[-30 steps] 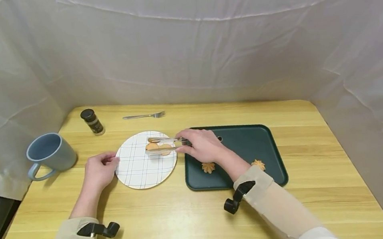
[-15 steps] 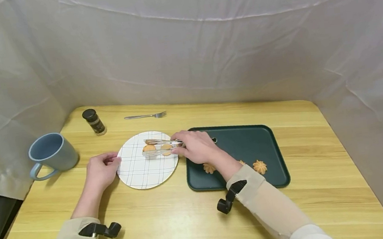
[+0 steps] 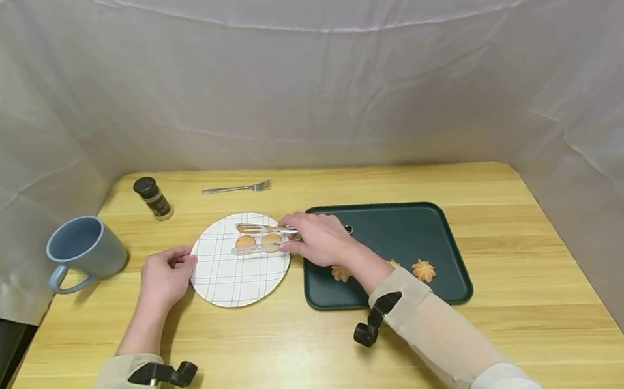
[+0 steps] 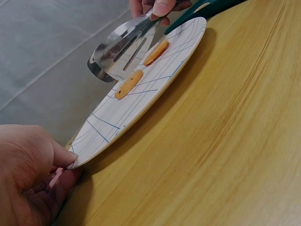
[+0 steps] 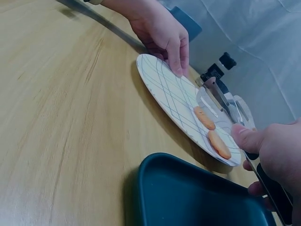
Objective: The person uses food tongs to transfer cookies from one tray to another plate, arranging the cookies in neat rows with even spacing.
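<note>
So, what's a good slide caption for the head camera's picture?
The left hand pinches the rim of a plate bearing two cookies, while the right hand holds tongs over it.

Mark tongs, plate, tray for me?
Tongs (image 4: 111,52): left wrist view, on a slotted metal blade.
Plate (image 3: 231,280): head view, on its bare checked surface, nearer the wearer.
Tray (image 3: 396,229): head view, on its bare green floor.
</note>
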Motion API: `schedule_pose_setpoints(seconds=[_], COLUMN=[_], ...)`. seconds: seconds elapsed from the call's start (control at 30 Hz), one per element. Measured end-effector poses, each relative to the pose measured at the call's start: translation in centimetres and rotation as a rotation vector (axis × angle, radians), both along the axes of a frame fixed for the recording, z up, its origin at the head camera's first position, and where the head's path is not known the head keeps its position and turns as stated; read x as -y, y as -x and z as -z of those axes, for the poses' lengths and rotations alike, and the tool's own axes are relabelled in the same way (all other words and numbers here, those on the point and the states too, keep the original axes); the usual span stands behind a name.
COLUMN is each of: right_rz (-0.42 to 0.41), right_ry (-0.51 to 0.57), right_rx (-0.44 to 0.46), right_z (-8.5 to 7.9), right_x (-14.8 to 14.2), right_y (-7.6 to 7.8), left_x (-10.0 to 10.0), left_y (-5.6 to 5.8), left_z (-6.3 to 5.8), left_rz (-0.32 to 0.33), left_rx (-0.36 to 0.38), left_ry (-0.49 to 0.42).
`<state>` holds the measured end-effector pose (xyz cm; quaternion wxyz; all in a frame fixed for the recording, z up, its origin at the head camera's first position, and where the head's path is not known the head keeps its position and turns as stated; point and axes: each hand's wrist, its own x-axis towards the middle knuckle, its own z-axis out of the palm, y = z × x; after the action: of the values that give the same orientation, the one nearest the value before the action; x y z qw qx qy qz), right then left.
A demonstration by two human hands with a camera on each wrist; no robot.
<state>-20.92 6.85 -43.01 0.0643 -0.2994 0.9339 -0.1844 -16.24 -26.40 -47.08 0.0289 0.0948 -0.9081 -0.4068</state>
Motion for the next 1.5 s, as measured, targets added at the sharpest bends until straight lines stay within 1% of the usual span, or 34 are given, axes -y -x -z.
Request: schedule_pose_setpoints(seconds=[0.1, 0.27, 0.53, 0.67, 0.8, 0.93, 1.1, 1.33, 1.5], right_rz=[0.005, 0.018, 0.058, 0.083, 0.105, 0.13, 0.147, 0.178, 0.193], right_ry=[0.004, 0.006, 0.043, 0.038, 0.036, 0.023, -0.005, -0.057, -0.077], right_rx=[0.006, -0.019, -0.027, -0.026, -0.028, -0.028, -0.004, 0.046, 0.05], right_z=[-0.4, -1.3, -2.9, -3.5, -3.7, -3.7, -3.5, -2.6, -1.9], right_x=[-0.4, -1.7, -4.6, -6.1, -7.7, -9.3, -10.9, -12.8, -13.8], right_y=[-0.1, -0.2, -0.5, -0.6, -0.8, -1.0, -1.1, -1.3, -1.4], left_x=[0.0, 0.1, 0.8, 1.0, 1.1, 1.2, 1.3, 1.3, 1.3], left_y=[0.0, 0.0, 0.1, 0.1, 0.0, 0.0, -0.1, -0.3, -0.2], left_z=[-0.1, -0.4, -0.2, -0.2, -0.3, -0.4, -0.4, -0.5, -0.5], left_rz=[0.0, 0.002, 0.006, 0.006, 0.004, 0.003, -0.003, -0.008, -0.011], left_rx=[0.003, 0.011, 0.007, 0.011, 0.017, 0.023, 0.025, 0.023, 0.023], left_ry=[-0.002, -0.014, 0.006, 0.004, 0.002, -0.003, -0.008, -0.006, -0.005])
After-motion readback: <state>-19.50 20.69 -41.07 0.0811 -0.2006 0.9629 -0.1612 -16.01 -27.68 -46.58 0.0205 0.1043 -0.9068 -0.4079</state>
